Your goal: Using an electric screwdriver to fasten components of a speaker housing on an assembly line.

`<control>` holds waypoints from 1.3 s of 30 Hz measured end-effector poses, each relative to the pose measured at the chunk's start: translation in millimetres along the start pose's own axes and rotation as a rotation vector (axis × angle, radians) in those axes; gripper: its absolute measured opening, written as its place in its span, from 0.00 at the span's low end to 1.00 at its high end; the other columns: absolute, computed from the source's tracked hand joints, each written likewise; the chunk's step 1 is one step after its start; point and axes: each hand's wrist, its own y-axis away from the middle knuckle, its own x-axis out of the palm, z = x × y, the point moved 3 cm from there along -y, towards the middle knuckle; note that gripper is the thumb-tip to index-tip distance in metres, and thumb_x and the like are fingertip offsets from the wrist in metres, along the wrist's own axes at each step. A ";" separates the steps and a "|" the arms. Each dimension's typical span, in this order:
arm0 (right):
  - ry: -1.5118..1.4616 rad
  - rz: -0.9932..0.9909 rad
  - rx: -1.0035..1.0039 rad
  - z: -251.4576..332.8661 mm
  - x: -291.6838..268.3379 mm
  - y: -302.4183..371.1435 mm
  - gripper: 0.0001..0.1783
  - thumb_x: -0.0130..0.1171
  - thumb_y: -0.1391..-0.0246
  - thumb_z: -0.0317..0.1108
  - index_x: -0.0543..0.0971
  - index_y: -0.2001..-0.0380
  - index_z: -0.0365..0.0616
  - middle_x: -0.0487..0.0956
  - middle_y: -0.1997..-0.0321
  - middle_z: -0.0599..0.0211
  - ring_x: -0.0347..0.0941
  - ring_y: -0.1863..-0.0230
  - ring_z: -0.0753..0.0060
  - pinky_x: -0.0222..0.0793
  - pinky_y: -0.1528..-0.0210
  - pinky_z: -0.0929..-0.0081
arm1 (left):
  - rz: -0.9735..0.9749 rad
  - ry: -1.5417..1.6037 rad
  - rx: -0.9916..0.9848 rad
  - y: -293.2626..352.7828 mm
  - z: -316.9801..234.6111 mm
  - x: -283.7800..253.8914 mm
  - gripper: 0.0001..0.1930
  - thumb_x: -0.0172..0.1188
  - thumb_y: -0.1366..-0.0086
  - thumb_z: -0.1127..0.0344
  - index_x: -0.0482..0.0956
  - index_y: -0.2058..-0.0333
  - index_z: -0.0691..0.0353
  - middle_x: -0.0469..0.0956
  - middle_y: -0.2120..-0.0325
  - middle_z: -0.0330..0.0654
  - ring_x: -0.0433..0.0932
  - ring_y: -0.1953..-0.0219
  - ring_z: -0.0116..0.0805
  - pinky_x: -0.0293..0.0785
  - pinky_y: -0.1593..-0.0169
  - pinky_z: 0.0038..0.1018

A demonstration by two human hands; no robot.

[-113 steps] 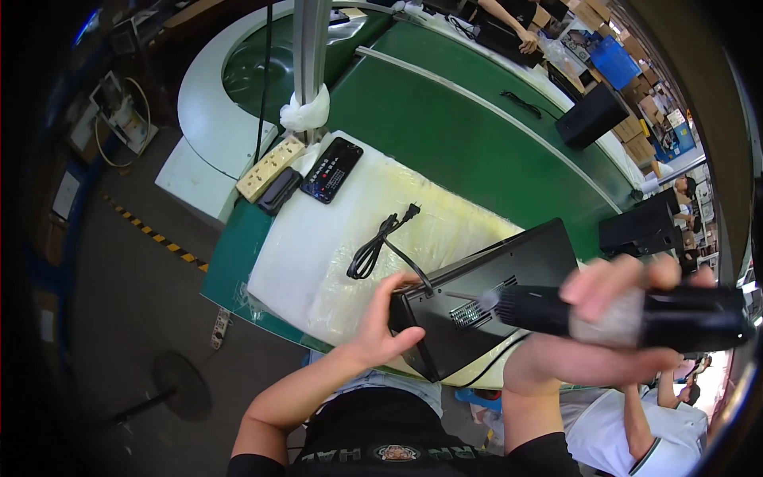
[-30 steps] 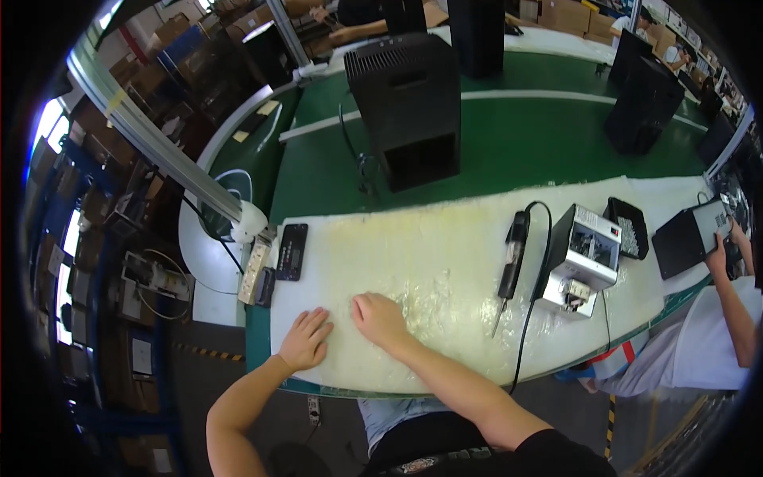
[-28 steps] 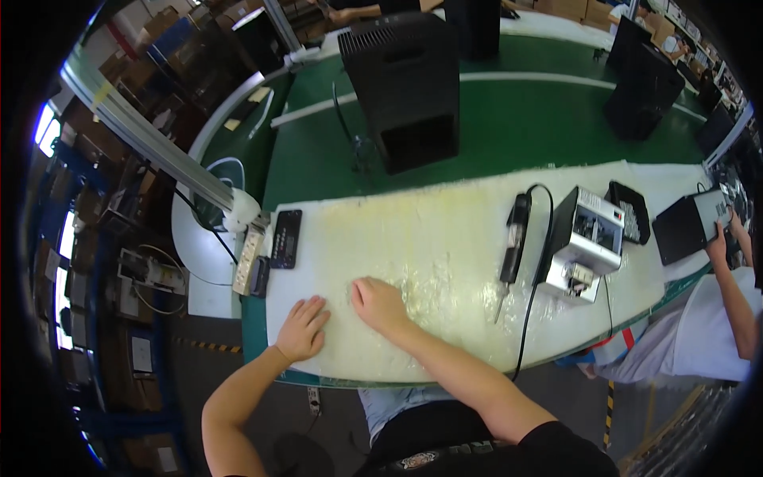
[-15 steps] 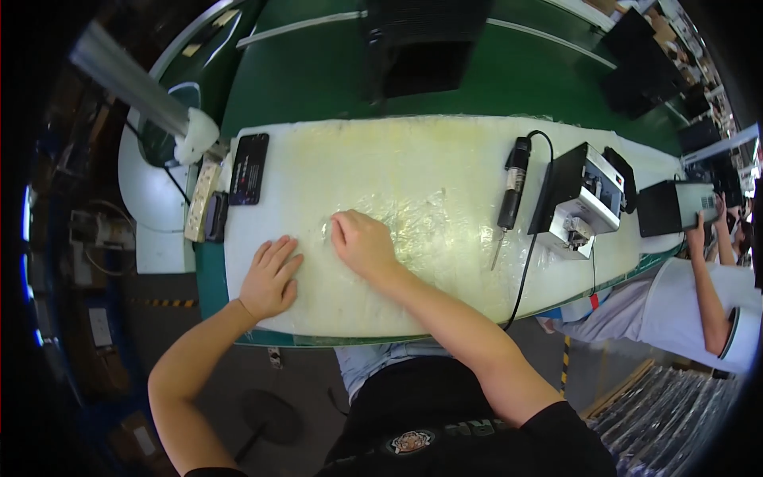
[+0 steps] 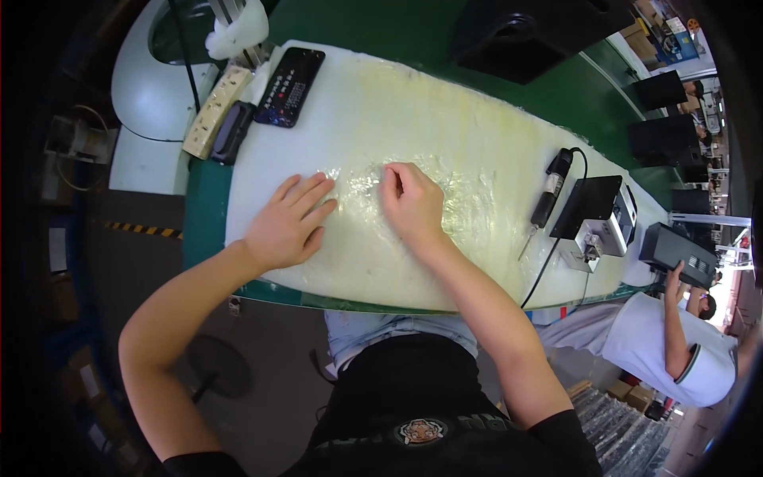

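My left hand (image 5: 288,225) lies palm down on the film-covered pale mat (image 5: 373,270), fingers stretched and a little apart. To its right my right hand (image 5: 416,205) rests on the crinkled clear film, fingers curled in and thumb against the index finger. Whatever the curled fingers may hold is hidden. Beyond my left hand lies a black phone (image 5: 290,87), its screen lit. On the mat's right side an electric screwdriver (image 5: 549,191) with a long bit and a black cable lies apart from both hands, beside a black and silver screw feeder (image 5: 594,226).
A cream power strip (image 5: 216,111) and a dark purple-black case (image 5: 233,133) flank the mat's left edge. A large black box-shaped object (image 5: 532,36) stands on the green bench behind. At the right, another person (image 5: 668,346) has a hand on a dark grey box (image 5: 679,253).
The whole view has turned and shifted, so the mat now slants down to the right. My hands keep nearly the same poses, with the left one flat and the right one curled.
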 end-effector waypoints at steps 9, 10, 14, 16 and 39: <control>0.081 0.012 -0.025 6.4 6.7 -0.1 0.04 0.57 0.48 0.28 0.80 0.71 0.42 0.79 0.73 0.63 0.75 0.78 0.67 0.70 0.74 0.75 | -0.066 0.002 -0.001 7.1 9.6 4.3 0.21 0.58 0.47 0.67 0.73 0.52 0.63 0.67 0.44 0.50 0.63 0.38 0.46 0.57 0.37 0.46; 0.074 0.025 -0.024 7.8 7.0 0.2 0.04 0.57 0.48 0.28 0.80 0.71 0.42 0.79 0.73 0.63 0.75 0.78 0.67 0.70 0.74 0.75 | -0.078 -0.008 0.012 8.0 8.4 4.5 0.21 0.58 0.47 0.67 0.73 0.52 0.64 0.68 0.44 0.50 0.63 0.38 0.46 0.57 0.37 0.46; 0.124 0.009 -0.048 9.0 6.1 -1.0 0.03 0.57 0.48 0.28 0.80 0.71 0.42 0.78 0.73 0.63 0.75 0.78 0.67 0.70 0.74 0.75 | -0.048 0.012 0.016 5.6 7.9 4.0 0.23 0.58 0.49 0.69 0.71 0.51 0.64 0.65 0.42 0.50 0.63 0.38 0.48 0.57 0.37 0.48; 0.127 -0.003 -0.049 9.2 8.6 -1.2 0.03 0.57 0.48 0.28 0.80 0.70 0.42 0.78 0.73 0.63 0.74 0.78 0.67 0.70 0.74 0.74 | -0.039 -0.029 0.011 6.9 8.6 6.5 0.22 0.57 0.46 0.64 0.73 0.51 0.64 0.67 0.44 0.49 0.63 0.38 0.45 0.57 0.37 0.46; 0.124 -0.025 -0.044 2.8 -3.4 -1.3 0.03 0.59 0.53 0.27 0.77 0.72 0.44 0.76 0.75 0.64 0.74 0.76 0.62 0.71 0.75 0.69 | 0.102 0.032 0.062 -10.2 2.6 5.4 0.21 0.56 0.46 0.65 0.71 0.52 0.65 0.64 0.44 0.55 0.59 0.38 0.54 0.55 0.38 0.52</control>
